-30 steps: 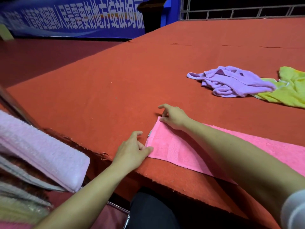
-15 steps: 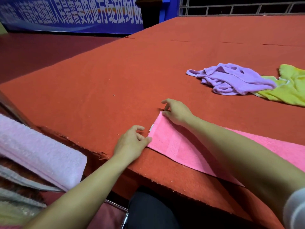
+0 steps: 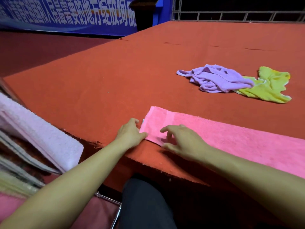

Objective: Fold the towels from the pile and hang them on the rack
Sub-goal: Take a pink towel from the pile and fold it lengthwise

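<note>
A pink towel lies flat as a long strip along the near edge of the red-carpeted table. My left hand is at the towel's left end, with the thumb on its near corner and the fingers curled at the short edge. Just right of it, my right hand hovers over the towel's near edge with fingers spread and loosely bent, holding nothing. Farther back on the right, a crumpled purple towel lies partly over a crumpled yellow towel.
At the left, below table height, folded towels hang in layers, a pale pink one on top. A metal bar shows beside my dark-clad knee. A blue banner and a railing stand behind the table.
My right hand has left the towel's far-left corner and drawn back toward me, now over the near edge. My left hand stays at the near-left corner.
</note>
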